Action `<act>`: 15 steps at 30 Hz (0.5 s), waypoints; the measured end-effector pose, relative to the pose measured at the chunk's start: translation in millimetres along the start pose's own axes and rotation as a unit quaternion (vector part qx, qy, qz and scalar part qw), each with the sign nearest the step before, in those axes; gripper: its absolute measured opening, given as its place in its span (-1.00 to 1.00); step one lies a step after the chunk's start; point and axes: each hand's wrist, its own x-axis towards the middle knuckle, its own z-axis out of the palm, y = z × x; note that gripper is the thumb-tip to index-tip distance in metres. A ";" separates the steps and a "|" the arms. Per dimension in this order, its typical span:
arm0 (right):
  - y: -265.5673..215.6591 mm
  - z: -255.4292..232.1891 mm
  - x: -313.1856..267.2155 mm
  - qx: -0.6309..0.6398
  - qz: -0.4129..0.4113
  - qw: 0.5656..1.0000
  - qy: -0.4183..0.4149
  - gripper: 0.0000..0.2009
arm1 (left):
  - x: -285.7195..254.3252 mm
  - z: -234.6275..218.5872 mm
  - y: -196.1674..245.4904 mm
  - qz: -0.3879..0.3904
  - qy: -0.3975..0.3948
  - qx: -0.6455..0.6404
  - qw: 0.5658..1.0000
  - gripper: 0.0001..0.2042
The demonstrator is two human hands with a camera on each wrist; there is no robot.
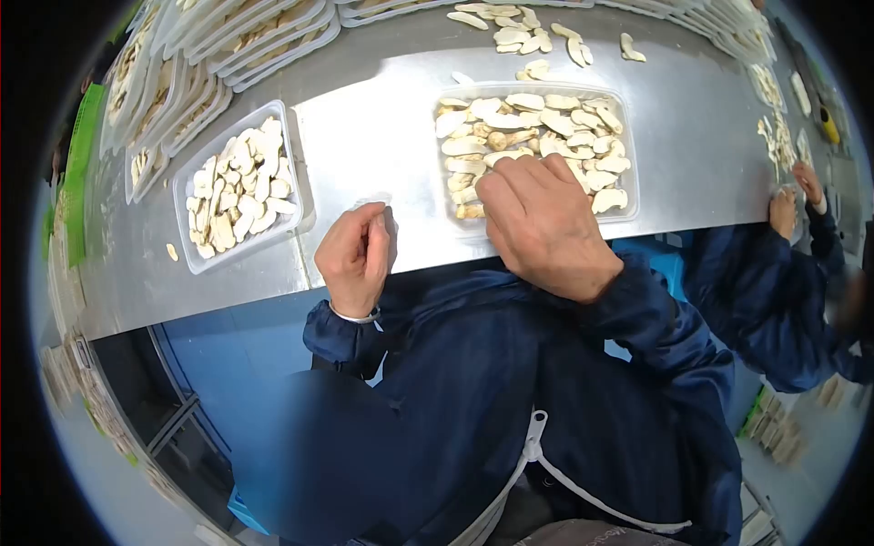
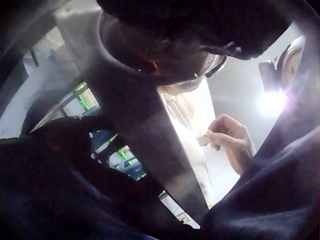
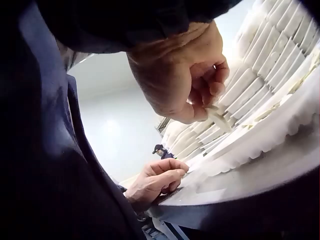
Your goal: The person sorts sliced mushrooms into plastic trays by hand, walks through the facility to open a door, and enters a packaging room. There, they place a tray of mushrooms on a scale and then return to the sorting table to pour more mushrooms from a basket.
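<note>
My right hand (image 1: pixel 551 227) is over the near side of a clear tray (image 1: pixel 635 155) of pale sliced pieces, laid in rough rows. In the right wrist view, the thumb and fingers of this hand (image 3: pixel 182 80) pinch a pale slice (image 3: pixel 218 120). The left wrist view also shows the right hand (image 2: pixel 232 142) with the slice. My left hand (image 1: pixel 353 259) rests at the table's front edge, left of that tray, its fingers loosely curled; nothing is visible in its grasp. It appears low in the right wrist view as well (image 3: pixel 156 184).
On the left stands another clear tray (image 1: pixel 293 164) heaped with slices. Loose slices (image 1: pixel 514 35) lie beyond the main tray. Stacks of filled trays (image 1: pixel 273 45) line the back left. Another person's hands (image 1: pixel 783 211) are at the table's right end.
</note>
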 end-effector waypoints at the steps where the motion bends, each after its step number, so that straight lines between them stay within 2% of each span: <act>1: -1.2 2.3 1.0 0.002 -0.004 1.000 0.002 -0.84 | 1.3 -1.1 2.9 -0.001 -0.003 0.009 1.000 -0.90; 10: -17.3 15.4 7.5 -0.005 0.016 0.999 -0.052 -0.86 | 2.2 -2.0 3.4 0.002 -0.005 0.030 1.000 -0.89; 13: -18.4 16.6 8.7 0.042 0.045 0.994 -0.096 -0.83 | 3.1 -2.3 4.5 0.004 -0.005 0.032 0.999 -0.89; 15: -13.4 10.5 7.3 0.092 0.081 0.991 -0.060 -0.77 | 2.8 -2.3 4.3 0.003 -0.005 0.029 1.000 -0.89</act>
